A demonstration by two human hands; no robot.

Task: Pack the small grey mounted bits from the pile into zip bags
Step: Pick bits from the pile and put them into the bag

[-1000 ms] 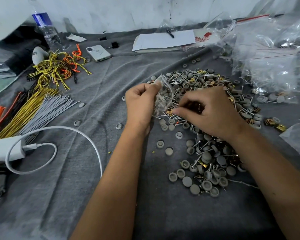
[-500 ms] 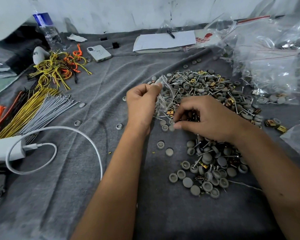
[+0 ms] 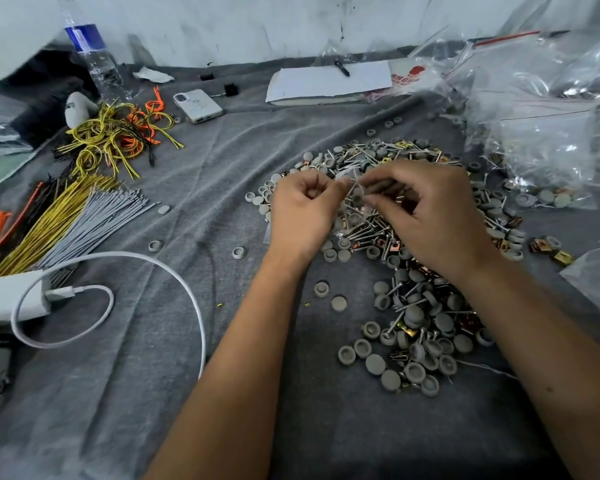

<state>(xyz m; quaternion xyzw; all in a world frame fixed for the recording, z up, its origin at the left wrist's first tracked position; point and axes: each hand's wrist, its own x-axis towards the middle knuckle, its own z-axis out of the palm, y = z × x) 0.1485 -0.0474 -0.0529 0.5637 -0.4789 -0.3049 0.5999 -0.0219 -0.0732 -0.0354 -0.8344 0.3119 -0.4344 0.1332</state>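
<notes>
— Where are your hands?

— Both are raised over the far half of the pile of small grey round mounted bits, silver screws and brass clips (image 3: 409, 306). My left hand (image 3: 303, 211) has its fingers curled, pinching the top of a small clear plastic zip bag (image 3: 352, 202). My right hand (image 3: 426, 209) meets it at the bag's mouth, thumb and forefinger pinched on its edge; whether a bit sits between those fingertips I cannot tell, it is too blurred.

— And the bag itself?

— It hangs between the two hands, just above the pile, with screws showing through or behind the plastic; I cannot tell which.

— Where do the grey bits lie?

— Spread on the grey cloth-covered tabletop (image 3: 153, 393), from near the heap of clear plastic bags (image 3: 541, 126) at the far right down to a cluster close to my right forearm. A few loose ones lie apart to the left of the pile.

— What else is around?

— On the left, a white charging cable (image 3: 174, 268) loops from a white charger block (image 3: 7, 296). Beyond it lie a bundle of straight grey wires (image 3: 101, 223) beside yellow ones, and a tangle of yellow and orange wires (image 3: 118, 136). Farther back there are a white phone (image 3: 198, 105), a clear water bottle with a blue label (image 3: 97, 60) and a white notepad with a black pen on it (image 3: 326, 81).
</notes>
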